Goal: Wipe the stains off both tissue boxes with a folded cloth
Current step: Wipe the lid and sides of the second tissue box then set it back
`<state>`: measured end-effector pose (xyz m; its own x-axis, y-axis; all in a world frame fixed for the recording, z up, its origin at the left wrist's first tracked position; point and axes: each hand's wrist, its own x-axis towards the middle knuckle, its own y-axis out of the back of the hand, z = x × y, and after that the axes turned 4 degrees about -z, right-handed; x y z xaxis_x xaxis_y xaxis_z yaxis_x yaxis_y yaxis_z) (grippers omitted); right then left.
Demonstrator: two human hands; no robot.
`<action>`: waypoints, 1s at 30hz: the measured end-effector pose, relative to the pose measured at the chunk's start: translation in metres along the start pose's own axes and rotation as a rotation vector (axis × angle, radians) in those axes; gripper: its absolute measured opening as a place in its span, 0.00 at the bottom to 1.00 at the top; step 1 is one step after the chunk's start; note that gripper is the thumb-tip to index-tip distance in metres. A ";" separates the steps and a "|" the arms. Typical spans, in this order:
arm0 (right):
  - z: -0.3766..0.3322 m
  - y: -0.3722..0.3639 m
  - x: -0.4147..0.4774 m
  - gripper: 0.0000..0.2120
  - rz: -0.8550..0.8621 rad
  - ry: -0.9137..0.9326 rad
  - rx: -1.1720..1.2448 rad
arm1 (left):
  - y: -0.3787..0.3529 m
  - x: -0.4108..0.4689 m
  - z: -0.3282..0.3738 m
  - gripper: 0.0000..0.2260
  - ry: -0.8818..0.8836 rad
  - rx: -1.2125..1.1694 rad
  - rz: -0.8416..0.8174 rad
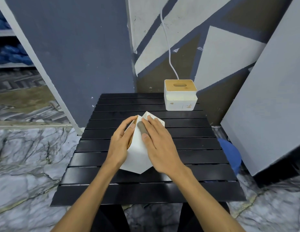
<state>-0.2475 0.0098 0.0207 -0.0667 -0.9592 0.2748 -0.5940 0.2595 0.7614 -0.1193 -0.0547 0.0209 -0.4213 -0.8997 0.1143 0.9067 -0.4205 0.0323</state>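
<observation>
1. A black slatted table [187, 190] stands on a marble-patterned floor, with the person's forearms reaching over its near edge.
2. The near box [137, 156], white, sits at the middle of the table, tipped up on one corner.
3. The left hand [121, 143] grasps the near box, its fingers curved over the box's left side.
4. The right hand [160, 144] lies flat and unclenched on the right face of the near box, pressing a folded grey cloth [142, 128] against it; the cloth shows between fingers and thumb.
5. The far box [180, 97], white with a wooden slotted lid, stands upright at the table's far right corner, with brownish stains on its front.
6. A white cable [169, 52] hangs down the painted wall behind the far box.
</observation>
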 end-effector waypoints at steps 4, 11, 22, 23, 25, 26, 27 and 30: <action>0.004 -0.001 0.023 0.26 -0.028 -0.002 -0.002 | 0.001 0.001 -0.004 0.14 -0.018 0.032 -0.021; 0.012 0.004 0.007 0.24 0.013 -0.067 0.035 | 0.001 0.001 -0.004 0.11 -0.001 0.058 -0.018; 0.015 -0.003 0.018 0.26 -0.013 -0.102 0.045 | 0.006 0.000 -0.007 0.20 -0.009 0.049 -0.027; 0.016 -0.003 0.014 0.27 -0.007 -0.127 0.059 | 0.005 0.001 -0.007 0.21 0.000 0.041 -0.031; 0.012 -0.003 0.006 0.27 0.012 -0.089 0.026 | 0.005 0.002 -0.008 0.24 0.001 0.031 -0.044; 0.008 -0.002 0.003 0.27 0.018 -0.042 -0.001 | 0.004 0.003 -0.009 0.26 -0.002 0.032 -0.051; 0.006 -0.002 0.003 0.25 0.017 0.000 0.000 | 0.003 0.004 -0.009 0.26 -0.010 0.039 -0.057; 0.002 0.001 0.015 0.24 -0.019 0.018 0.076 | 0.002 0.005 -0.011 0.22 -0.037 0.051 -0.075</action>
<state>-0.2506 -0.0050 0.0245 -0.0409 -0.9615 0.2718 -0.6541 0.2314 0.7201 -0.1195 -0.0619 0.0104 -0.4876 -0.8607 0.1462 0.8730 -0.4787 0.0930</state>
